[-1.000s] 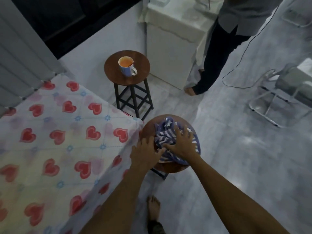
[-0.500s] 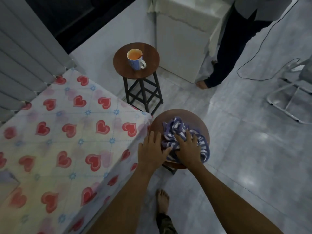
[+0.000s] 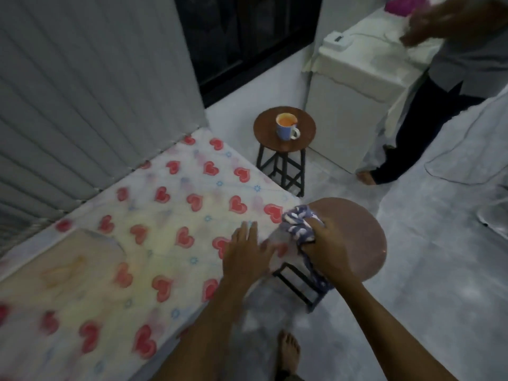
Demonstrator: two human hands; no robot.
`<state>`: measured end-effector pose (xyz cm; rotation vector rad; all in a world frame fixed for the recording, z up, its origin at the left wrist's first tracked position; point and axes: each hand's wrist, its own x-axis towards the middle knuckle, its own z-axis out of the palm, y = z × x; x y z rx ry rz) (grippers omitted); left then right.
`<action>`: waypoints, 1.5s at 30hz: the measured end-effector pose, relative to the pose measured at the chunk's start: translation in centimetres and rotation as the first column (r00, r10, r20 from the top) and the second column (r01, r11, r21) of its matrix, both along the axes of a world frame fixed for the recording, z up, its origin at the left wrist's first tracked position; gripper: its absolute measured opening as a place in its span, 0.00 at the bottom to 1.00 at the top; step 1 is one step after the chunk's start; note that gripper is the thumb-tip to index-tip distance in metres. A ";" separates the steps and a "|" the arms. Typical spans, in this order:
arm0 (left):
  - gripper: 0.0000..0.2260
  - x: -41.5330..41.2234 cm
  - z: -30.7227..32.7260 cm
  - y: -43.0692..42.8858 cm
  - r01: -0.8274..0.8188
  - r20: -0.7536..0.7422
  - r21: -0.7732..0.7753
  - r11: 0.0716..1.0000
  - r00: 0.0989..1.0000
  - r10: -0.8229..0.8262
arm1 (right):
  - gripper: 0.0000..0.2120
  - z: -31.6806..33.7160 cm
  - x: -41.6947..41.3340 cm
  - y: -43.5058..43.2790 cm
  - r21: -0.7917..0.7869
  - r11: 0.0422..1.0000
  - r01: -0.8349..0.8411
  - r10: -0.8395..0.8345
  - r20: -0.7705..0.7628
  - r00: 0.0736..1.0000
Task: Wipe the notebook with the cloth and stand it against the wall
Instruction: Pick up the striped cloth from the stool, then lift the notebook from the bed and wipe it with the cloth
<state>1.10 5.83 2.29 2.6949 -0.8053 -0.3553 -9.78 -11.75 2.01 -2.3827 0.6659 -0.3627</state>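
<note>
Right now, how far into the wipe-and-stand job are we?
Early. Done: the right hand has the striped cloth bunched in its grip at the near stool's left edge. In hand: the left hand is open, spread over the heart-print bed. Left: a tan flat object, possibly the notebook, lies untouched on the bed; wiping it and standing it against the wall remain.

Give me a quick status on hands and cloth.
Right hand gripping striped cloth at near stool edge. Left hand open over the bed. Notebook not clearly visible.

Soft striped cloth (image 3: 298, 226), matt wooden stool (image 3: 354, 237)
</note>
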 end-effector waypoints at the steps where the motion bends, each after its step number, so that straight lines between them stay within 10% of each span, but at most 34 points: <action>1: 0.37 0.8 0.6 2.4 -0.042 0.019 -0.022 0.999 0.999 0.043 | 0.13 0.9 1.3 1.5 -0.007 1.000 -0.028 0.028 0.000 1.000; 18: 0.29 12.2 3.1 44.4 -0.665 0.216 -0.049 0.745 0.721 0.658 | 0.04 6.5 16.7 29.7 0.139 0.950 -0.279 0.246 0.216 0.945; 29: 0.25 17.4 1.4 47.5 -0.592 -0.218 -0.329 0.735 0.805 0.551 | 0.05 -2.4 18.6 34.6 0.164 0.944 -0.285 0.290 -0.005 0.957; 39: 0.16 19.1 1.0 49.2 -0.524 -0.146 -0.390 0.758 0.847 0.510 | 0.37 -8.5 17.3 35.6 -0.108 0.903 -0.416 0.300 -0.536 0.789; 45: 0.17 18.7 3.2 48.7 -0.444 -0.017 -0.409 0.797 0.877 0.480 | 0.23 -8.4 18.0 34.8 -0.075 0.925 -0.373 0.307 -0.430 0.849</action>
